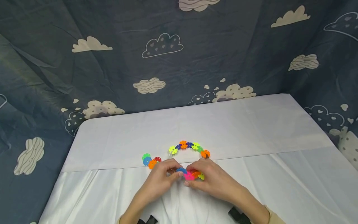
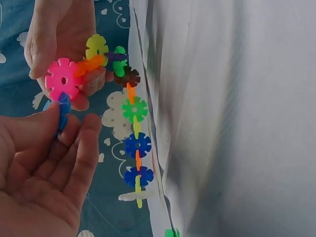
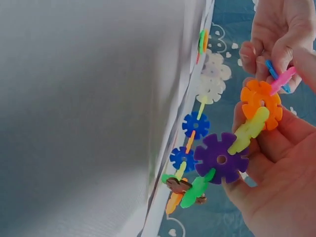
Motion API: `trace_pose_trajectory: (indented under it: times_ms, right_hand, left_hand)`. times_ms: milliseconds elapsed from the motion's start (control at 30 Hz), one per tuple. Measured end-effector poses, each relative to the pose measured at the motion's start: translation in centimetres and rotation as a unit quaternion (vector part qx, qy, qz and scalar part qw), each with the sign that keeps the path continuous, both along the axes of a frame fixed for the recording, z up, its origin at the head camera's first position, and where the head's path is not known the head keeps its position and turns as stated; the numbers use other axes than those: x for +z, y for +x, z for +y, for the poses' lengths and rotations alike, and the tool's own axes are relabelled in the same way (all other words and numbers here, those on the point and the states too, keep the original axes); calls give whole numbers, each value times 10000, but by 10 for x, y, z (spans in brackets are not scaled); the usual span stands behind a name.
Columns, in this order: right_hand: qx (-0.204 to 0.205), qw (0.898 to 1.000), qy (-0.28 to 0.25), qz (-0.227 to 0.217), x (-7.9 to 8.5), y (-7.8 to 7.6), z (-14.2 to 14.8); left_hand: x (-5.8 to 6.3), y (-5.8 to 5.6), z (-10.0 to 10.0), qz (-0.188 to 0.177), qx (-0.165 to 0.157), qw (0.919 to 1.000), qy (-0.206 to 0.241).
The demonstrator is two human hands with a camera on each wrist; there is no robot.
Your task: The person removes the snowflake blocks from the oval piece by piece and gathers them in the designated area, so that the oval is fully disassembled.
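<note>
My left hand [image 1: 163, 177] pinches a blue notched flower-shaped disc [image 2: 64, 111] between thumb and fingers. Opposite it, my right hand [image 1: 213, 177] grips a pink disc [image 2: 63, 80] at the end of a chain of linked discs. The blue disc's edge meets the pink disc's rim, standing crosswise to it. From the pink disc the chain runs through an orange disc [image 3: 261, 104], a yellow disc [image 3: 249, 131] and a purple disc [image 3: 221, 159] along my right fingers. Beyond the hand it arcs across the white cloth, ending near a whitish disc [image 3: 211, 91].
Left of the chain lies a small cluster of discs, with a green disc [image 1: 146, 156], an orange disc [image 1: 152, 164] and a red disc [image 1: 158, 159]. White cloth [image 1: 251, 130] covers the table. A dark cloud-patterned curtain [image 1: 126, 62] hangs behind and at both sides.
</note>
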State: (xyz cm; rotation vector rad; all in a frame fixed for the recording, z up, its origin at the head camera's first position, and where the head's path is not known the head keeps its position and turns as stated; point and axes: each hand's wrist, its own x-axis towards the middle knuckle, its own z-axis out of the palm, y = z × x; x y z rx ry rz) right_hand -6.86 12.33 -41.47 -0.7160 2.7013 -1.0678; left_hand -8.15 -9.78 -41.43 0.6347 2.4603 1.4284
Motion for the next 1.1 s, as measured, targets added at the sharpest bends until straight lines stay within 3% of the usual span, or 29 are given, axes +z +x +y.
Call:
trace_pose_trajectory:
  times_ms: [333, 433, 633, 833, 933, 1100]
  right_hand:
    - [432, 9986, -179, 254, 1, 1, 1]
    - [439, 9984, -192, 301, 1, 1, 3]
    - [37, 9990, -292, 332, 2, -1, 7]
    - [-379, 9981, -154, 454, 1, -3, 6]
    - [-653, 9970, -64, 418, 0, -4, 5]
    - [-917, 9954, 6, 265, -1, -5, 4]
  left_hand:
    - [3, -1, -4, 24, -361, 9992, 194]
    - [4, -3, -10, 28, -311, 9993, 199]
    - [8, -11, -23, 98, 449, 9988, 165]
    - [6, -20, -39, -124, 1085, 9940, -86]
    - [2, -24, -47, -136, 1468, 9881, -430]
    - [-6, -29, -54, -39, 2130, 9716, -1031]
